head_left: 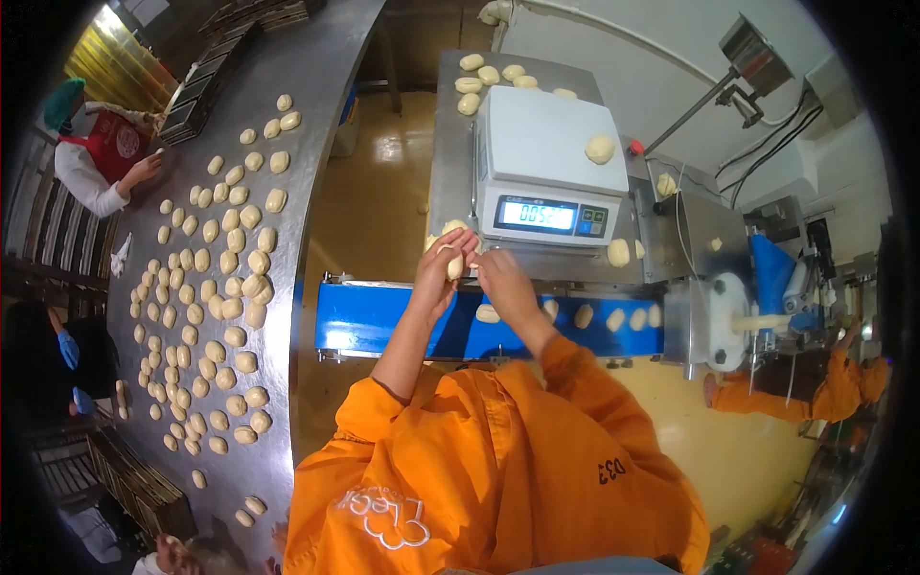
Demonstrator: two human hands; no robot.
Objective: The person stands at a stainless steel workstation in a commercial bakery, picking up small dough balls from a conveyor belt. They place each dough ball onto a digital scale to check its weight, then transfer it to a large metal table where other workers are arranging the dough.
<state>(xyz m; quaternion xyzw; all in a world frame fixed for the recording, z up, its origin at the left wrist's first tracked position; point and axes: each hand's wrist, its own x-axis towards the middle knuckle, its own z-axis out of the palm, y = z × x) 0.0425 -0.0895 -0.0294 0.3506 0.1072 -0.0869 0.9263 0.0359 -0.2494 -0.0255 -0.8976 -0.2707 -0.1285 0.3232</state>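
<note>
My left hand (443, 273) is closed around a pale dough piece (454, 267), just in front of the scale's left corner. Close beside it, my right hand (505, 285) pinches a small bit of dough (473, 260) at its fingertips; that hand is slightly blurred. More dough lies partly hidden behind my left fingers. Beneath my wrists runs a blue conveyor belt (383, 318), with a row of dough pieces (584, 316) on it. The digital scale (537, 139) with its lit display stands just beyond my hands and carries one dough ball (600, 149).
Many dough pieces cover the long steel table (316, 125) at left. A co-worker (101, 158) in a red apron reaches over its far side, near dark metal trays (196, 101). The dough machine (728, 321) stands at the belt's right end. Another person in orange (815, 388) is at far right.
</note>
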